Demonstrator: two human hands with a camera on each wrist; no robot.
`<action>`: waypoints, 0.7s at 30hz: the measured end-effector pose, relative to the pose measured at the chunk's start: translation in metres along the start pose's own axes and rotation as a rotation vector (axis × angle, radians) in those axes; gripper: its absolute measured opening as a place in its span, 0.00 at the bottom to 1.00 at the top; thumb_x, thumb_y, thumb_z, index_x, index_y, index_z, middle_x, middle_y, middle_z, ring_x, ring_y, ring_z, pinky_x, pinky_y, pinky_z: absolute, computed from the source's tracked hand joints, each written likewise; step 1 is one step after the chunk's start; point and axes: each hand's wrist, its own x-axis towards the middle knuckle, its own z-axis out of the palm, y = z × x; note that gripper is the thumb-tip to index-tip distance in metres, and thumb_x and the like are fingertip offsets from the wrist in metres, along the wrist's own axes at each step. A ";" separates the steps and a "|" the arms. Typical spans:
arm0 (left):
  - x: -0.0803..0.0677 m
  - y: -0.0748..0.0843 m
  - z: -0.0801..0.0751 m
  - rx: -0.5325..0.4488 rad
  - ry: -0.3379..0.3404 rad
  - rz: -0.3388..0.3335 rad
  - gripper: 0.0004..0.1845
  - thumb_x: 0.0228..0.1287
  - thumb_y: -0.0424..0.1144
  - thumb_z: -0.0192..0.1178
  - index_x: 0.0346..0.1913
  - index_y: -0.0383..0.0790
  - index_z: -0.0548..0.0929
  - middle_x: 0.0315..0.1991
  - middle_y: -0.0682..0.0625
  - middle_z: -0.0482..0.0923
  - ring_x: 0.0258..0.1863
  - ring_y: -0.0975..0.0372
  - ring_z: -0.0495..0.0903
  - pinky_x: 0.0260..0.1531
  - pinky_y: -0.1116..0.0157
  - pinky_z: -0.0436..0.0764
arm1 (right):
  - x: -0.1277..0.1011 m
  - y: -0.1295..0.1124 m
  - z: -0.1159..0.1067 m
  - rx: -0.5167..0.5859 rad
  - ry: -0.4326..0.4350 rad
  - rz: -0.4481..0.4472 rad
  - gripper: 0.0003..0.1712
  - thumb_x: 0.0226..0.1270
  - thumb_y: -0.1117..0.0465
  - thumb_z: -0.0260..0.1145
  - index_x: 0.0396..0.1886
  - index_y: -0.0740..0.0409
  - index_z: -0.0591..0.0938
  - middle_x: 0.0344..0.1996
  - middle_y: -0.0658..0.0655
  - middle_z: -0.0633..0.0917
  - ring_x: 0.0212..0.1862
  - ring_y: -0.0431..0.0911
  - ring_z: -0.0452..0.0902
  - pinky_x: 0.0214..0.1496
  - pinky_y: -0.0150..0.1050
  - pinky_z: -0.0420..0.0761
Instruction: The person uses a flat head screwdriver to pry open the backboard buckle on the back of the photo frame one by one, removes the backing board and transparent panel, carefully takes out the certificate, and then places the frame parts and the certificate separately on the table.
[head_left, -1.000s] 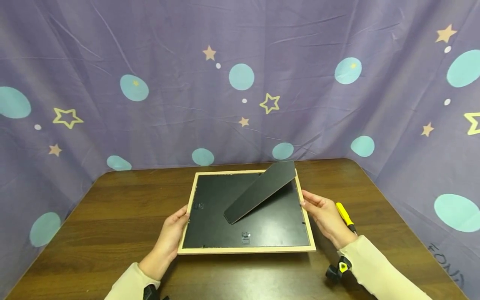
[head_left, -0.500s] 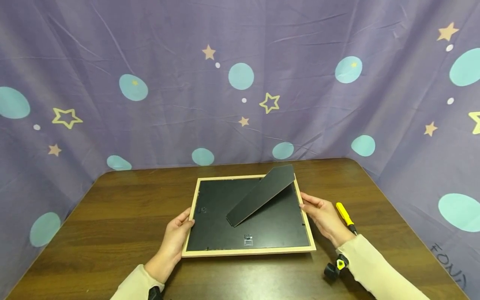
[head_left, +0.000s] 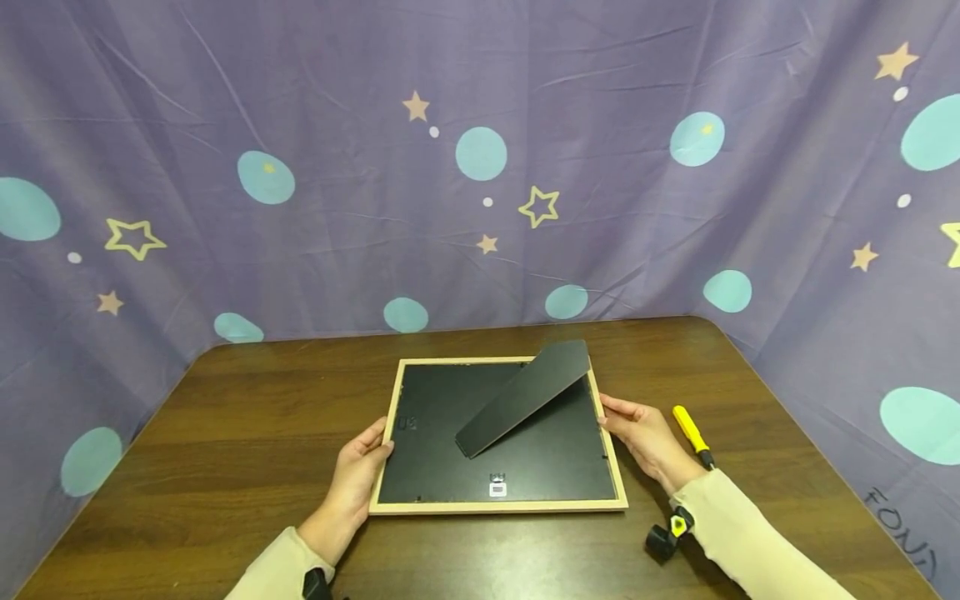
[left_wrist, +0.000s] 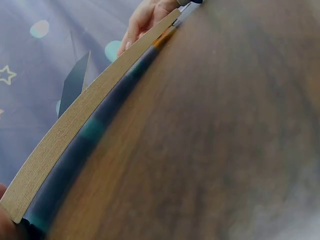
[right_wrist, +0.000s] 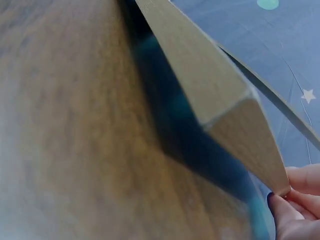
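Hands half closed, thumbs and fingers gripping opposite sides of a black-backed frame

- Rectangular pale-wood frame — lower centre, between left hand and right hand
- Slim yellow-handled tool — lower right, beside right hand
- Purple cloth — top, behind

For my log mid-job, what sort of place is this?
Probably a makeshift work booth: a purple star-printed fabric curtain hangs around a brown wood-grain table bearing a yellow and black tool.
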 end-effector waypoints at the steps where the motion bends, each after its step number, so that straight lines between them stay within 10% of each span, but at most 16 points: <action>1: 0.000 0.000 0.000 0.016 0.005 0.005 0.27 0.65 0.21 0.44 0.68 0.24 0.58 0.63 0.31 0.64 0.40 0.70 0.80 0.41 0.71 0.82 | 0.000 0.000 0.000 -0.002 0.006 0.003 0.31 0.60 0.77 0.57 0.63 0.81 0.60 0.63 0.69 0.64 0.46 0.29 0.77 0.50 0.24 0.77; 12: 0.003 0.002 0.001 0.286 0.048 0.087 0.24 0.59 0.17 0.46 0.61 0.21 0.68 0.65 0.32 0.63 0.65 0.52 0.64 0.46 0.86 0.69 | 0.000 0.003 0.002 -0.099 0.020 0.010 0.29 0.59 0.76 0.60 0.61 0.82 0.64 0.60 0.72 0.69 0.43 0.32 0.78 0.47 0.25 0.79; 21: 0.011 0.004 -0.008 0.321 0.058 0.064 0.24 0.58 0.16 0.48 0.61 0.20 0.68 0.60 0.27 0.68 0.46 0.71 0.76 0.42 0.83 0.75 | -0.004 0.001 0.002 -0.123 0.024 0.020 0.28 0.61 0.75 0.59 0.62 0.80 0.65 0.61 0.75 0.67 0.47 0.33 0.77 0.50 0.26 0.78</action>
